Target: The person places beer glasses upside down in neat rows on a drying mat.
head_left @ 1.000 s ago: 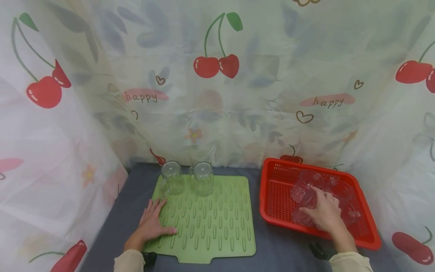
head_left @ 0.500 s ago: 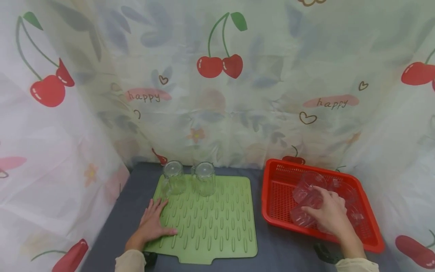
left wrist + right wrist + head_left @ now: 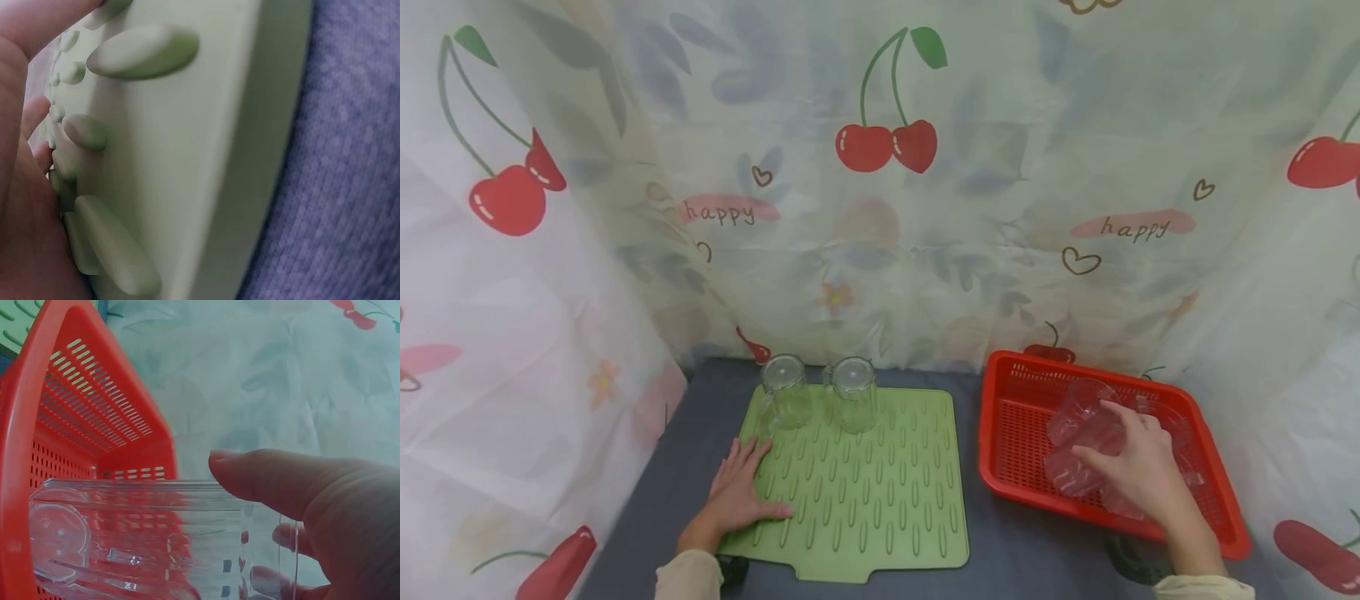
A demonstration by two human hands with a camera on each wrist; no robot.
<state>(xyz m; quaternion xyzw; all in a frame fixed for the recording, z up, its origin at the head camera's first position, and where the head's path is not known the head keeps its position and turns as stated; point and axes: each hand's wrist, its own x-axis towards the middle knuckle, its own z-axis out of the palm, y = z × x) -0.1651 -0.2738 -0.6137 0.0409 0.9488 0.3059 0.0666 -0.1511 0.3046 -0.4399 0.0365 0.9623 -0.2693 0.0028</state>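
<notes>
My right hand (image 3: 1138,467) grips a clear glass mug (image 3: 1078,462) near its rim, inside the red basket. Up close in the right wrist view, the thumb lies along the upper side of this mug (image 3: 125,531) and the fingers show through the glass on the far side. The mug lies tilted, base toward the basket's left; I cannot make out its handle. My left hand (image 3: 737,496) rests with fingers spread on the left edge of the green drying mat (image 3: 880,517). Two glass mugs, a left one (image 3: 787,396) and a right one (image 3: 854,398), stand upside down at the mat's back.
The red perforated basket (image 3: 1011,492) stands right of the mat, holding more clear glassware (image 3: 1082,404), partly hidden by my right hand. A dark grey cloth (image 3: 992,533) covers the table. A patterned curtain (image 3: 925,317) closes off the back and both sides.
My right hand has shifted rightward in the basket, and the glass it grips now shows longer and more on its side. The left hand stays on the mat. The view has shifted slightly.
</notes>
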